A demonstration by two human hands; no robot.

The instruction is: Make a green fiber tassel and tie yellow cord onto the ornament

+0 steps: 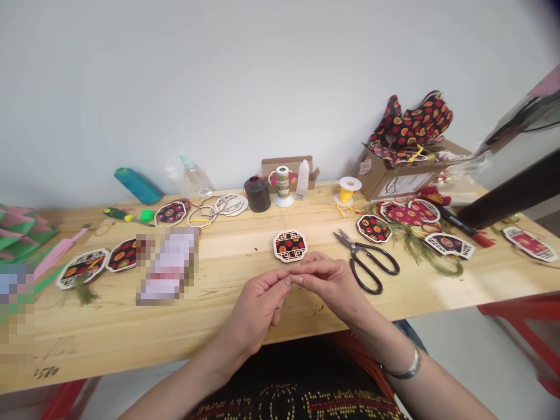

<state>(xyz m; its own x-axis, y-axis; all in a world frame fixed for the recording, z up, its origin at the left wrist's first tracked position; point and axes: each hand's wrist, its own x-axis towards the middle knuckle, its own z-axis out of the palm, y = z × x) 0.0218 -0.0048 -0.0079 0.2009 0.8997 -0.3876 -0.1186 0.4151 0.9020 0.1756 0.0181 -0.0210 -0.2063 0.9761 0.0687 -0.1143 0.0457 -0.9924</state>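
My left hand (pixel 265 300) and my right hand (pixel 326 283) meet above the front of the table, thumbs and forefingers pinched tip to tip. Whatever lies between the fingertips is too small to make out. Just beyond them lies an eight-sided ornament (pixel 290 246) with a pale fretwork frame over dark patterned cloth. Black-handled scissors (pixel 367 259) rest to the right of my right hand, blades pointing away to the left. A dark floral cloth piece (pixel 374 228) with a pale edge sits behind the scissors.
A yellow thread spool (pixel 349 191), a black thread cone (pixel 257 194) and a white bottle (pixel 302 179) stand along the wall. An open cardboard box (pixel 394 175) holds patterned cloth. Finished-looking ornaments (pixel 83 268) lie left, with a teal thread cone (pixel 137 185) behind.
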